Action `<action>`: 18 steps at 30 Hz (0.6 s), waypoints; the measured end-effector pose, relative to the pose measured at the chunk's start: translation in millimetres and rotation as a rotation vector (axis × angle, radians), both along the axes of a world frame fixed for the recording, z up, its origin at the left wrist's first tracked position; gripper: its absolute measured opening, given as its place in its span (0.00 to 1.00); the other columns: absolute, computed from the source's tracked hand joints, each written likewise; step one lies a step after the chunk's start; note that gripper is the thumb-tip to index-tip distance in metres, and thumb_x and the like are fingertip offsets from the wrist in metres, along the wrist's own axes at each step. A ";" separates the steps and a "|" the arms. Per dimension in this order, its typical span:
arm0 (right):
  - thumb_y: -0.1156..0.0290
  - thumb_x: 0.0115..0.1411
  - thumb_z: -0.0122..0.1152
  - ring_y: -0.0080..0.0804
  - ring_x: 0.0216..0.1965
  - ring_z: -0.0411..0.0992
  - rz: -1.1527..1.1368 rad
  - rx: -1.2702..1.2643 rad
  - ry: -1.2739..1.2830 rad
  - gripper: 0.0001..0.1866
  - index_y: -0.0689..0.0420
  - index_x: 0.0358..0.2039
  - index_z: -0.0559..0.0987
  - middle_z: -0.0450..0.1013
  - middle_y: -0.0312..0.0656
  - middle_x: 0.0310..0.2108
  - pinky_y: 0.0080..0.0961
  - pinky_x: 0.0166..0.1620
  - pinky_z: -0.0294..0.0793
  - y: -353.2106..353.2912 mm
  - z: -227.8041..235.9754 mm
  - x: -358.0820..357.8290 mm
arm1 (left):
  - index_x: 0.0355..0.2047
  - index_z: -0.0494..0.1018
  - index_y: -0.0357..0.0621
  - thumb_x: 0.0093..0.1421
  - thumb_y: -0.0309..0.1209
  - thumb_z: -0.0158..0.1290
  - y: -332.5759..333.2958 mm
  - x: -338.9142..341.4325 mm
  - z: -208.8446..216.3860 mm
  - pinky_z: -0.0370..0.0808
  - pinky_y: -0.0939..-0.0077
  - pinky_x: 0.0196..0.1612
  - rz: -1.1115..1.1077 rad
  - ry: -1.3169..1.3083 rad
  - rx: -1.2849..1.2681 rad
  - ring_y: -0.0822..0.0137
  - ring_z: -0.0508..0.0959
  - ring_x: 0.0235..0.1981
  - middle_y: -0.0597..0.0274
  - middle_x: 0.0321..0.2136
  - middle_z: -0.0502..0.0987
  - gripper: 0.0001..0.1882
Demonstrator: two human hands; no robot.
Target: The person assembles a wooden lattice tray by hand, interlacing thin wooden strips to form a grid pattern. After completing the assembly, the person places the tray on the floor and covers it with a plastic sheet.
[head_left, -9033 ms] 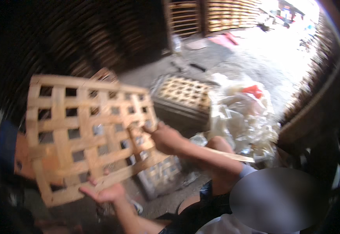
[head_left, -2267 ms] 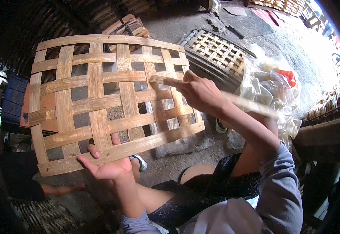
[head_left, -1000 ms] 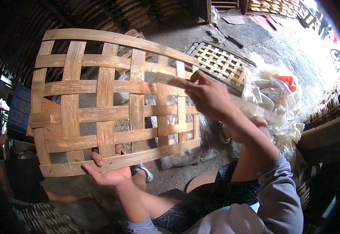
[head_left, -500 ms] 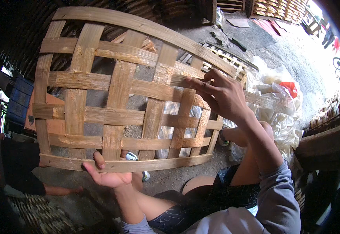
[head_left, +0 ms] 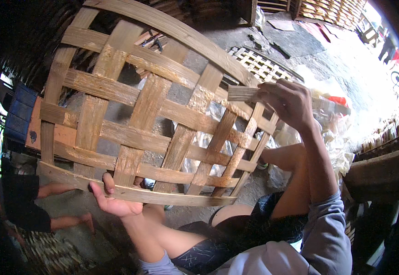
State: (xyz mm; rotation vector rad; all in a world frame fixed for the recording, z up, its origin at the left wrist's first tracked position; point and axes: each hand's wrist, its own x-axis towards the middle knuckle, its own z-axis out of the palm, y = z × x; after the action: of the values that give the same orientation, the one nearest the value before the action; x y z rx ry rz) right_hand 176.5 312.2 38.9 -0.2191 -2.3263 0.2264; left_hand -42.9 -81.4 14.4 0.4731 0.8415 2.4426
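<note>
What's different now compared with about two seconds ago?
The wooden lattice has turned clockwise in view, its left end rising and its right end dropping. The right hand has moved rightward with the flat strip. Neither was let go: the left hand still grips the lattice's lower edge, the right the strip. The plastic pile stays at the right.

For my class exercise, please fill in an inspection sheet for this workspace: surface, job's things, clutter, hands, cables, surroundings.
Surface: grey floor, rough-looking.
Job's things: woven slat panel, held up at a tilt; loose flat strip at its right side, contact unclear.
Clutter: heap of translucent plastic with something red-orange in it; second lattice beyond the panel.
Left hand: grips the panel's lower edge.
Right hand: holds the strip.
Cables: nothing seen.
Surroundings: another person's bare leg at left.
</note>
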 end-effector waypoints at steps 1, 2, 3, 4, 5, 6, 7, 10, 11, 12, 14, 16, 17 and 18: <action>0.68 0.54 0.69 0.32 0.23 0.75 -0.005 0.035 -0.023 0.10 0.49 0.38 0.85 0.76 0.35 0.24 0.31 0.25 0.76 6.3 -3.2 0.8 | 0.20 0.58 0.54 0.69 0.59 0.38 1.5 3.1 3.0 0.73 0.44 0.37 0.007 -0.024 -0.016 0.50 0.74 0.40 0.52 0.37 0.77 0.28; 0.67 0.53 0.69 0.32 0.23 0.75 -0.011 0.070 -0.046 0.09 0.49 0.36 0.85 0.76 0.35 0.25 0.31 0.26 0.76 11.5 -4.5 2.2 | 0.20 0.58 0.54 0.69 0.58 0.38 3.4 5.5 4.4 0.73 0.46 0.37 0.013 -0.048 -0.033 0.50 0.74 0.40 0.53 0.36 0.77 0.28; 0.66 0.51 0.70 0.32 0.25 0.75 -0.030 0.090 -0.061 0.07 0.48 0.32 0.84 0.76 0.34 0.25 0.32 0.29 0.76 12.6 -4.7 1.3 | 0.19 0.58 0.54 0.69 0.58 0.39 4.1 6.8 4.1 0.73 0.47 0.38 -0.004 -0.050 -0.048 0.51 0.74 0.39 0.53 0.35 0.77 0.28; 0.65 0.49 0.70 0.30 0.26 0.75 -0.058 0.143 -0.119 0.07 0.47 0.30 0.84 0.76 0.32 0.24 0.32 0.31 0.76 14.3 -4.2 2.1 | 0.19 0.58 0.54 0.68 0.58 0.39 4.8 7.9 3.4 0.74 0.49 0.38 -0.022 -0.052 -0.063 0.52 0.74 0.39 0.54 0.34 0.76 0.27; 0.65 0.49 0.70 0.31 0.26 0.75 -0.028 0.132 -0.114 0.06 0.47 0.29 0.84 0.75 0.32 0.24 0.32 0.31 0.75 15.8 -5.9 0.7 | 0.19 0.58 0.54 0.68 0.58 0.39 5.6 9.0 2.2 0.74 0.50 0.39 -0.040 -0.054 -0.078 0.53 0.74 0.39 0.54 0.33 0.76 0.27; 0.64 0.48 0.70 0.31 0.26 0.75 0.002 0.120 -0.108 0.06 0.47 0.28 0.84 0.75 0.31 0.24 0.32 0.32 0.75 17.4 -8.0 -0.4 | 0.19 0.58 0.54 0.68 0.58 0.39 6.4 10.6 0.4 0.74 0.50 0.38 -0.053 -0.040 -0.102 0.52 0.74 0.39 0.54 0.33 0.76 0.27; 0.64 0.48 0.71 0.31 0.27 0.75 0.003 0.149 -0.122 0.06 0.47 0.28 0.84 0.75 0.31 0.24 0.31 0.32 0.75 20.4 -8.3 -2.1 | 0.19 0.58 0.54 0.68 0.59 0.40 6.8 11.8 0.3 0.74 0.49 0.38 -0.061 -0.023 -0.127 0.52 0.74 0.39 0.54 0.34 0.76 0.27; 0.62 0.48 0.72 0.28 0.27 0.75 0.023 0.193 -0.180 0.06 0.46 0.26 0.84 0.75 0.28 0.23 0.30 0.31 0.75 21.1 -10.2 -6.7 | 0.19 0.58 0.54 0.67 0.59 0.41 4.4 10.4 -1.4 0.74 0.48 0.38 -0.112 -0.025 -0.150 0.50 0.74 0.40 0.53 0.34 0.76 0.27; 0.61 0.48 0.73 0.26 0.27 0.75 0.038 0.176 -0.209 0.07 0.46 0.26 0.83 0.75 0.28 0.23 0.30 0.31 0.74 17.0 -14.0 -8.6 | 0.19 0.58 0.54 0.67 0.59 0.41 3.0 9.8 -2.7 0.74 0.47 0.38 -0.134 -0.036 -0.149 0.50 0.74 0.40 0.53 0.35 0.76 0.27; 0.60 0.48 0.73 0.25 0.27 0.74 0.050 0.162 -0.236 0.07 0.45 0.25 0.83 0.75 0.27 0.23 0.29 0.30 0.74 16.2 -19.1 -8.8 | 0.19 0.58 0.54 0.67 0.59 0.41 4.0 10.7 -3.8 0.74 0.47 0.38 -0.136 -0.044 -0.131 0.49 0.74 0.40 0.53 0.35 0.76 0.27; 0.56 0.49 0.74 0.21 0.24 0.72 0.150 0.218 -0.036 0.10 0.44 0.23 0.82 0.73 0.26 0.22 0.26 0.28 0.72 31.6 -47.4 -13.6 | 0.19 0.58 0.54 0.67 0.59 0.41 7.8 11.9 -6.3 0.74 0.46 0.36 -0.146 -0.050 -0.091 0.48 0.74 0.39 0.52 0.35 0.75 0.27; 0.56 0.49 0.74 0.20 0.23 0.71 0.159 0.246 -0.027 0.10 0.45 0.22 0.81 0.73 0.26 0.21 0.25 0.27 0.72 12.1 -26.8 -17.8 | 0.19 0.58 0.54 0.66 0.59 0.42 3.5 12.0 -7.5 0.75 0.45 0.35 -0.129 -0.035 -0.113 0.48 0.74 0.39 0.52 0.35 0.75 0.27; 0.56 0.49 0.74 0.20 0.23 0.71 0.067 0.191 -0.099 0.10 0.45 0.22 0.82 0.74 0.25 0.22 0.24 0.27 0.72 13.2 -20.6 -13.2 | 0.19 0.58 0.54 0.66 0.59 0.42 1.3 11.5 -7.3 0.75 0.45 0.34 -0.125 -0.027 -0.125 0.48 0.74 0.38 0.53 0.35 0.75 0.27; 0.56 0.49 0.74 0.20 0.23 0.71 0.076 0.314 -0.080 0.10 0.44 0.22 0.82 0.74 0.24 0.22 0.24 0.27 0.71 25.4 -21.6 -12.2 | 0.19 0.58 0.54 0.66 0.59 0.42 0.9 8.7 -6.8 0.75 0.45 0.33 -0.140 -0.014 -0.125 0.48 0.74 0.39 0.53 0.35 0.75 0.27</action>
State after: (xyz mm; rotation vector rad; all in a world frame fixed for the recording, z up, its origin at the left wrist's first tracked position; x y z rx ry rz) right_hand 164.3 337.6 17.3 0.0171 -2.4126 -0.1135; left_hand -34.2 -80.6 7.5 0.4520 0.9170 2.2484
